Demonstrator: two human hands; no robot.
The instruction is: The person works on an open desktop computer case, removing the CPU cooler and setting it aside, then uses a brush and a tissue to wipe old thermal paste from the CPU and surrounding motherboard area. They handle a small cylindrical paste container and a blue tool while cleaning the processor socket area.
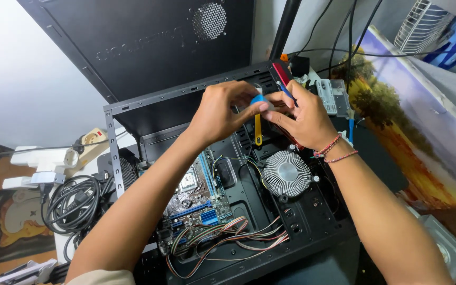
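Partly hidden: blue-capped tool (258, 113) between hands (222, 108).

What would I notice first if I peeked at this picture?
Two hands, the left hand and the right hand, meet at the middle top, pinching a small blue-capped tube over an open computer case. Just below them sits a round silver cooler, and a bundle of coloured wires curls along the bottom.

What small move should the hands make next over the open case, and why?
Probably lower the yellow tool toward the board. Both hands, left and right, meet at its blue end, high above the cooler; its tip hangs free and touches nothing.
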